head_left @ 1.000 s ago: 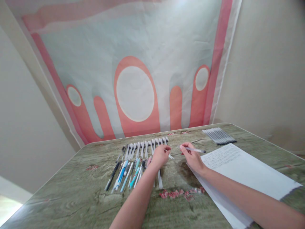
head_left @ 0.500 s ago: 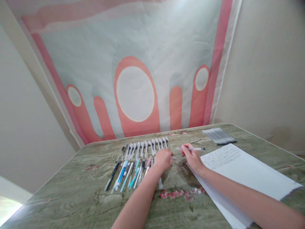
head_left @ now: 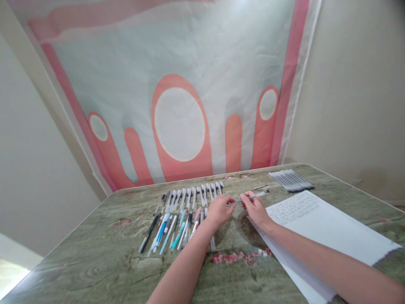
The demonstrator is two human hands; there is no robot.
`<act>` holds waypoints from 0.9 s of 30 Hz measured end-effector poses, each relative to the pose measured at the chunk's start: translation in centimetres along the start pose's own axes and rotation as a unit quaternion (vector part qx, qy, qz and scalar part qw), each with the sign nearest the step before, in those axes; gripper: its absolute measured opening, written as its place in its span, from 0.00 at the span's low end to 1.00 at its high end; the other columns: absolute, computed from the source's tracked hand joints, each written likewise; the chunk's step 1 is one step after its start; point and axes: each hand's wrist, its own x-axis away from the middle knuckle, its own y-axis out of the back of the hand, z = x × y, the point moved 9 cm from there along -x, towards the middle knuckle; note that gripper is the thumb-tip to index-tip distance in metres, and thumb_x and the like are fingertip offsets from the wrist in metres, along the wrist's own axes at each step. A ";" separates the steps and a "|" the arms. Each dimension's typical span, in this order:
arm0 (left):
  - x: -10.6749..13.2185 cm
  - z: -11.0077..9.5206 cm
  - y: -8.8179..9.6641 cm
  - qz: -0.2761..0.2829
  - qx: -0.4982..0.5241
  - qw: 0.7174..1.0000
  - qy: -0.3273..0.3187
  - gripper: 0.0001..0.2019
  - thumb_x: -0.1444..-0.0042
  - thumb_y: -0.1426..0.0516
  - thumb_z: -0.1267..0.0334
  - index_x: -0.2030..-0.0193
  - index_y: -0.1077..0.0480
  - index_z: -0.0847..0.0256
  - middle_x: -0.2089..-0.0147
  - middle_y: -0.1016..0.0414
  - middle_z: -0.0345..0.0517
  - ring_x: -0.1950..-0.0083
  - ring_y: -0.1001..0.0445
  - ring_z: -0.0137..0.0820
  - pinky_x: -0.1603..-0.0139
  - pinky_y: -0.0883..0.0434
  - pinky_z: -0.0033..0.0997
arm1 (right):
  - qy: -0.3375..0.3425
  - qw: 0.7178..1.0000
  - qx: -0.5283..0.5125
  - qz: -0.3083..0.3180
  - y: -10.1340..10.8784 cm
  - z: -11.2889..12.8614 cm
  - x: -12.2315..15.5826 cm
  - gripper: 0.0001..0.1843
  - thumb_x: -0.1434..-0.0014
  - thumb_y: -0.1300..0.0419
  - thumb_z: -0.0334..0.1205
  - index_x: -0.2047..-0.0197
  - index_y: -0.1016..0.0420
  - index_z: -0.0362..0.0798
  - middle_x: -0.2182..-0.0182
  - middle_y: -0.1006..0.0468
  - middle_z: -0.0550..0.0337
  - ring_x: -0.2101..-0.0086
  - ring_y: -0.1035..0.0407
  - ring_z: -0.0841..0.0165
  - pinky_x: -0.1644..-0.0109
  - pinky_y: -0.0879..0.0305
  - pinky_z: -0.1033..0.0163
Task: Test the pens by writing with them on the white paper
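In my right hand (head_left: 254,207) is a slim clear pen (head_left: 260,194), pinched between thumb and fingertips, its dark end pointing to the right. My left hand (head_left: 220,211) is closed around the pen's thin left end; its fingertips hide whether a cap is there too. Under and beside my left forearm lie several loose pens in blue, teal, black and pink, such as a teal pen (head_left: 178,235). Behind them runs a row of pale pen caps (head_left: 189,197) with dark clips or ends.
A neat group of clear pens (head_left: 290,181) with dark ends lies at the far right. Partly under my right forearm is a white sheet (head_left: 329,228) with handwriting. The wood-patterned table (head_left: 95,249) reaches back to a wall with a pink-and-grey hanging (head_left: 218,55).
The pen has tilted, its dark end rising slightly and its left end dropping. My left hand has moved a little right, and its fingers now meet the pen.
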 end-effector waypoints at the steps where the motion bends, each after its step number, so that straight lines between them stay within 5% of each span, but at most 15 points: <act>1: 0.0 -0.1 0.0 -0.001 0.019 1.000 -0.003 0.08 0.49 0.48 0.63 0.63 0.31 0.61 0.63 0.28 0.45 0.60 0.32 0.30 0.58 0.36 0.29 | 0.000 1.000 -0.006 0.004 -0.1 0.1 0.0 0.17 0.45 0.50 0.52 0.76 0.37 0.48 0.84 0.37 0.67 0.80 0.42 0.72 0.74 0.45 0.66; 8: 0.1 -0.8 -1.3 0.023 0.178 0.984 0.003 0.10 0.45 0.51 0.61 0.59 0.35 0.62 0.66 0.29 0.43 0.66 0.32 0.27 0.64 0.36 0.26 | -0.010 0.997 -0.070 0.022 -0.6 0.4 0.0 0.19 0.47 0.49 0.55 0.77 0.37 0.48 0.85 0.38 0.67 0.81 0.43 0.73 0.75 0.44 0.67; 15: 0.1 -0.9 -2.0 0.003 0.229 0.973 0.019 0.10 0.43 0.54 0.58 0.63 0.39 0.62 0.68 0.33 0.41 0.67 0.35 0.26 0.64 0.38 0.26 | -0.037 0.989 -0.131 0.050 -1.4 -0.4 0.1 0.19 0.48 0.48 0.55 0.76 0.37 0.47 0.86 0.40 0.69 0.83 0.45 0.74 0.78 0.46 0.67; 22: 0.3 0.0 -2.2 0.009 0.201 0.979 0.034 0.09 0.43 0.53 0.58 0.64 0.39 0.62 0.72 0.38 0.37 0.71 0.40 0.25 0.68 0.41 0.25 | -0.050 0.979 -0.168 -0.103 3.4 -1.3 -2.3 0.20 0.45 0.51 0.56 0.75 0.35 0.47 0.90 0.44 0.70 0.87 0.48 0.75 0.82 0.50 0.68; 27: 0.3 -0.1 -2.2 0.012 0.213 0.976 0.039 0.13 0.45 0.51 0.55 0.60 0.36 0.63 0.73 0.38 0.37 0.73 0.39 0.24 0.71 0.41 0.24 | -0.030 0.986 -0.125 -0.110 4.1 -1.0 -2.7 0.23 0.45 0.53 0.57 0.79 0.37 0.47 0.90 0.45 0.69 0.87 0.49 0.75 0.83 0.52 0.68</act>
